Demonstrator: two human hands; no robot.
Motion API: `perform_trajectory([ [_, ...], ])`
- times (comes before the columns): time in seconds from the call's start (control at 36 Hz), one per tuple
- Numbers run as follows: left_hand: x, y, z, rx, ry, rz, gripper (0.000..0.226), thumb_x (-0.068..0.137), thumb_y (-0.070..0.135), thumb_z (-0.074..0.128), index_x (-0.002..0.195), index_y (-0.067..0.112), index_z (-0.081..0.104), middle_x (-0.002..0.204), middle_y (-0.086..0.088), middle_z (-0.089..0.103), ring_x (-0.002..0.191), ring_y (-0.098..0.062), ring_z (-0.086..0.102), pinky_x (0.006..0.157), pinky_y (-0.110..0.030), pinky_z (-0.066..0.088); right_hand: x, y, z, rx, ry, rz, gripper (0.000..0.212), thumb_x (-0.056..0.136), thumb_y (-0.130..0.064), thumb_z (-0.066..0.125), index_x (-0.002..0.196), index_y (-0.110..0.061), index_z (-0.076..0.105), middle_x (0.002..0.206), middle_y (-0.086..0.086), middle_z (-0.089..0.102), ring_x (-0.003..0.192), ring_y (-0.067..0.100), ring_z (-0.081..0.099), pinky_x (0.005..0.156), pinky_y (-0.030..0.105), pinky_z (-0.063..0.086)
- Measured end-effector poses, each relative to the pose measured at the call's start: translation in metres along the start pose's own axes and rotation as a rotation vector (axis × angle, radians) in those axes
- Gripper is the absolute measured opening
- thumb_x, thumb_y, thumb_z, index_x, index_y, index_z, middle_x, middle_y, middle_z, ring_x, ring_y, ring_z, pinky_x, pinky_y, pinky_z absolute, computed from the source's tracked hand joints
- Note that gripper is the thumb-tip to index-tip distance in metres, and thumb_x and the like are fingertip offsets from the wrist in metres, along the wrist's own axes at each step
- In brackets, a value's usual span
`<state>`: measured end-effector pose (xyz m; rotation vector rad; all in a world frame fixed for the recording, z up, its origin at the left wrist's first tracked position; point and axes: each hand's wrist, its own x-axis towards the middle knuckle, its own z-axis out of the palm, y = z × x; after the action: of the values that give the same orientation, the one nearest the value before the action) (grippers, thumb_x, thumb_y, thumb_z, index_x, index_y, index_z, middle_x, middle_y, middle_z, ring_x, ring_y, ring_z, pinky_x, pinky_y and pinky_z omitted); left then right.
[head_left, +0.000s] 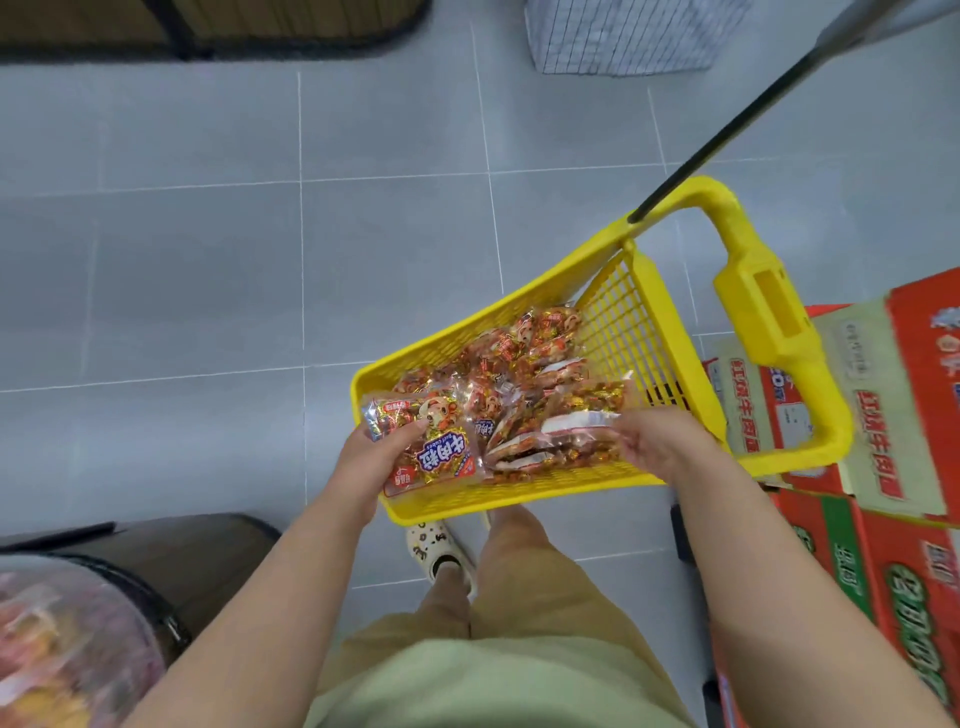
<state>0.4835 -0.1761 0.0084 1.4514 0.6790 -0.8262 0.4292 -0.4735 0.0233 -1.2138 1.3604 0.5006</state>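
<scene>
now | left hand, right hand grip snack packets | cartons beside yellow basket

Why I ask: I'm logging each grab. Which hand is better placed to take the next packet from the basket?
Probably the right hand: it touches the stacked packets in the basket, while the left hand is busy gripping a packet at the near left corner.

Red-gold snack packets in yellow basket

Cardboard boxes cut off right; bin contents blurred.
</scene>
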Motion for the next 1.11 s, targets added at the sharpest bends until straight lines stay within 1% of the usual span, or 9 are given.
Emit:
perform_trajectory([
  [0.22, -0.055, 0.017, -0.048, -0.197, 0.020, 0.114, 0.038, 0.087, 0.019, 0.067, 0.122, 0.009, 0.058, 0.096, -0.010, 0.073, 0.071, -0.019, 0.072, 0.055, -0.033, 0.059, -0.072, -0.006, 0.061, 0.347, -0.696, 0.006, 0.024, 0.085, 0.007, 0.046, 0.089, -0.014, 0.058, 0.067, 0.008, 0.066, 0.048, 0.009, 0.058, 0.049, 0.019, 0.051],
  [0.44, -0.125, 0.028, -0.111, -0.351, 0.152, 0.255, 0.046, 0.083, 0.020, 0.069, 0.125, 0.004, 0.056, 0.099, -0.012, 0.074, 0.085, -0.025, 0.073, 0.066, -0.034, 0.059, -0.112, -0.014, 0.146, 0.002, -0.918, -0.106, 0.026, 0.086, 0.008, 0.042, 0.096, -0.015, 0.051, 0.093, 0.017, 0.067, 0.064, 0.023, 0.067, 0.048, 0.026, 0.054],
  [0.5, -0.140, 0.027, -0.122, -0.365, 0.223, 0.272, 0.049, 0.083, 0.019, 0.070, 0.127, 0.004, 0.054, 0.106, -0.017, 0.072, 0.093, -0.031, 0.070, 0.078, -0.040, 0.058, -0.125, -0.018, 0.170, -0.103, -0.956, -0.146, 0.026, 0.079, -0.004, 0.057, 0.104, -0.009, 0.052, 0.108, 0.021, 0.062, 0.077, 0.028, 0.066, 0.064, 0.034, 0.058],
  [0.56, -0.154, 0.025, -0.129, -0.390, 0.308, 0.291, 0.050, 0.082, 0.018, 0.072, 0.127, 0.004, 0.053, 0.109, -0.018, 0.070, 0.097, -0.034, 0.069, 0.087, -0.045, 0.055, -0.139, -0.023, 0.191, -0.194, -0.992, -0.176, 0.026, 0.075, -0.012, 0.060, 0.099, -0.005, 0.058, 0.095, 0.014, 0.069, 0.077, 0.025, 0.068, 0.073, 0.038, 0.057],
  [0.64, -0.172, 0.019, -0.138, -0.474, 0.459, 0.311, 0.050, 0.080, 0.016, 0.075, 0.125, 0.004, 0.055, 0.109, -0.019, 0.070, 0.098, -0.035, 0.068, 0.088, -0.049, 0.055, -0.157, -0.028, 0.219, -0.232, -1.083, -0.178, 0.010, 0.086, -0.002, 0.050, 0.092, -0.003, 0.058, 0.071, 0.009, 0.071, 0.060, 0.019, 0.069, 0.050, 0.027, 0.056],
  [0.75, -0.195, -0.001, -0.152, -0.594, 0.646, 0.323, 0.034, 0.077, 0.019, 0.078, 0.107, 0.015, 0.062, 0.094, -0.008, 0.075, 0.079, -0.023, 0.074, 0.064, -0.033, 0.059, -0.176, -0.027, 0.253, -0.202, -1.227, -0.146, 0.031, 0.078, 0.006, 0.044, 0.105, -0.002, 0.055, 0.081, 0.012, 0.072, 0.070, 0.025, 0.071, 0.059, 0.035, 0.059],
  [0.89, -0.225, -0.033, -0.168, -0.640, 0.807, 0.323, 0.046, 0.071, 0.023, 0.082, 0.112, 0.017, 0.061, 0.097, -0.006, 0.075, 0.083, -0.025, 0.074, 0.075, -0.041, 0.059, -0.198, -0.006, 0.293, -0.384, -1.355, -0.045, 0.058, 0.079, 0.010, 0.035, 0.136, -0.001, 0.039, 0.115, 0.024, 0.061, 0.089, 0.042, 0.066, 0.068, 0.054, 0.056],
  [1.0, -0.248, -0.054, -0.174, -0.635, 0.922, 0.318, 0.037, 0.071, 0.024, 0.083, 0.102, 0.021, 0.064, 0.082, 0.005, 0.076, 0.073, -0.016, 0.074, 0.058, -0.027, 0.057, -0.213, 0.021, 0.316, -0.506, -1.497, 0.203, 0.065, 0.081, -0.039, 0.054, 0.138, -0.010, 0.046, 0.131, 0.021, 0.054, 0.114, 0.046, 0.055, 0.088, 0.066, 0.044],
  [1.11, -0.280, -0.078, -0.186, -0.702, 0.969, 0.306, 0.046, 0.066, 0.027, 0.085, 0.107, 0.020, 0.064, 0.093, -0.002, 0.076, 0.084, -0.023, 0.073, 0.073, -0.038, 0.059, -0.229, 0.056, 0.329, -0.379, -1.575, 0.545, 0.077, 0.070, -0.072, 0.050, 0.123, -0.017, 0.062, 0.127, 0.019, 0.058, 0.109, 0.048, 0.057, 0.076, 0.061, 0.048],
])
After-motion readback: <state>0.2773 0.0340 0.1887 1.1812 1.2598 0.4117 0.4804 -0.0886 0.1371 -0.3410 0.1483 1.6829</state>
